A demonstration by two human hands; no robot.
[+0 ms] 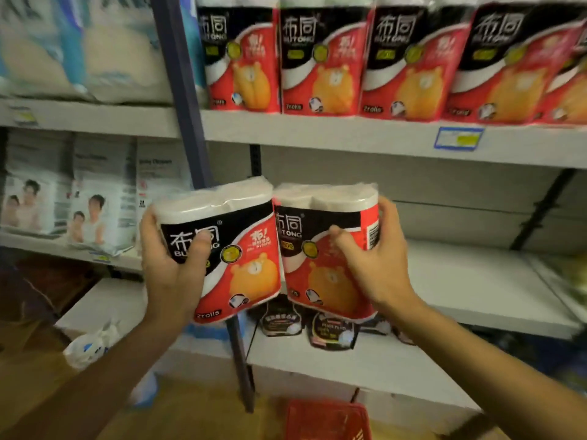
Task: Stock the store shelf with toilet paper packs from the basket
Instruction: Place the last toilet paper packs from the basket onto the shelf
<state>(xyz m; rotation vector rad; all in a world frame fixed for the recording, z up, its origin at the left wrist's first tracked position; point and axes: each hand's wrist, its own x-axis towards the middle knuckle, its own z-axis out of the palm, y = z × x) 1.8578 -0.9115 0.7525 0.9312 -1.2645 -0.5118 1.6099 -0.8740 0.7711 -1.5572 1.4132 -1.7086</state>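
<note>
Left grip (pixel 178 265) clasping left pack (pixel 232 249), right grip (pixel 374 258) clasping right pack (pixel 320 249), packs touching

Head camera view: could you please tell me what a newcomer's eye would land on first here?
Two red-and-black toilet paper packs fill the centre, side by side and touching: the left hand grips the left pack, the right hand the right pack. Above, a row of matching packs lines the upper shelf. A red basket sits at the bottom edge.
</note>
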